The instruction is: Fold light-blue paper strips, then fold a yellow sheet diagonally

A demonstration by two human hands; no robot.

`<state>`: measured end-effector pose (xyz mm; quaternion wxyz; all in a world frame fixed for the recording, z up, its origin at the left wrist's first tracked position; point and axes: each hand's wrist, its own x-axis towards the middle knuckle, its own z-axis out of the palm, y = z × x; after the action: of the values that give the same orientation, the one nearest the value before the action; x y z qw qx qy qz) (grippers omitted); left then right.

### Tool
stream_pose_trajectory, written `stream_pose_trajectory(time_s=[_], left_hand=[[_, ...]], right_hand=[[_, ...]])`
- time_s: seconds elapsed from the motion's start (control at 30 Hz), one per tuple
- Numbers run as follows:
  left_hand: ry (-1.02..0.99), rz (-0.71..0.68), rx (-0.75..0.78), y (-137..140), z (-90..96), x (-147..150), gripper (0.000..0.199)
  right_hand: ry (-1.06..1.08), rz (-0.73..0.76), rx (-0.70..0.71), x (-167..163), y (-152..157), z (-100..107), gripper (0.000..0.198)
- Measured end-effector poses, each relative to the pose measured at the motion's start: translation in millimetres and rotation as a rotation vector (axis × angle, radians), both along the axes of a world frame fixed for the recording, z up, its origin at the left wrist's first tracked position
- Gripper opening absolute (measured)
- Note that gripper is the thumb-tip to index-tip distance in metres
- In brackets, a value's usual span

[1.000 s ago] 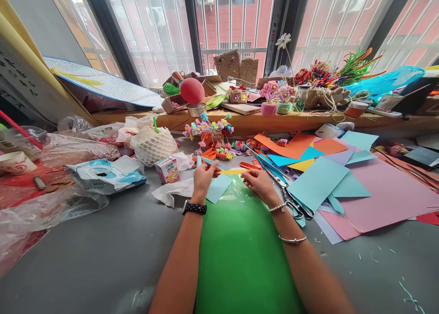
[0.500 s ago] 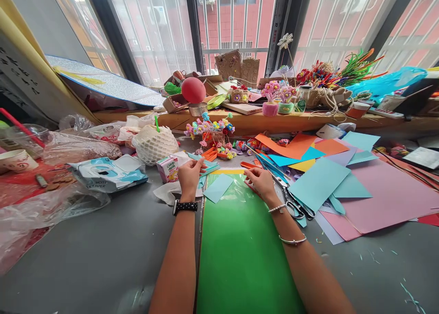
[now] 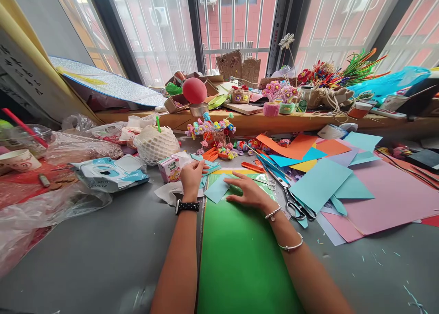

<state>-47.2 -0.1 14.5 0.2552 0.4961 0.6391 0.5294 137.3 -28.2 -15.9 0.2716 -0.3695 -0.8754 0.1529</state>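
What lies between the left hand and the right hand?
In the head view, a light blue paper piece lies between the left hand and right hand, on the green mat.

Apparently a craft workspace, with coloured paper (image 3: 216,191), scissors (image 3: 287,195) and fuzzy flowers (image 3: 272,91) beneath barred windows (image 3: 154,35).

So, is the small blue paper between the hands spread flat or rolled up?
Spread flat: the blue paper lies on the green mat, its straight edges visible. Whether the right hand touches it, I cannot tell.
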Motion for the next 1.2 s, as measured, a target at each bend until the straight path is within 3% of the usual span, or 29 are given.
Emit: stream_pose_trajectory(time_s=[0.4, 0.7, 0.93, 1.03, 1.2], left_hand=[[-0.053, 0.006, 0.011, 2, -5.7, -1, 0.037], [-0.16, 0.007, -0.003, 2, -0.6, -1, 0.048], [-0.153, -0.048, 0.031, 3, -3.1, 2, 0.041], [-0.146, -0.071, 0.041, 3, -3.3, 3, 0.041], [-0.142, -0.079, 0.045, 3, -3.3, 5, 0.04]], right_hand=[[-0.195, -0.134, 0.009, -2, -6, 11, 0.024], [-0.205, -0.117, 0.05, -3, -4, 11, 0.022], [-0.185, -0.176, 0.046, -4, -4, 9, 0.014], [-0.166, -0.152, 0.041, -3, -4, 10, 0.022], [-0.286, -0.17, 0.089, -5, -8, 14, 0.022]])
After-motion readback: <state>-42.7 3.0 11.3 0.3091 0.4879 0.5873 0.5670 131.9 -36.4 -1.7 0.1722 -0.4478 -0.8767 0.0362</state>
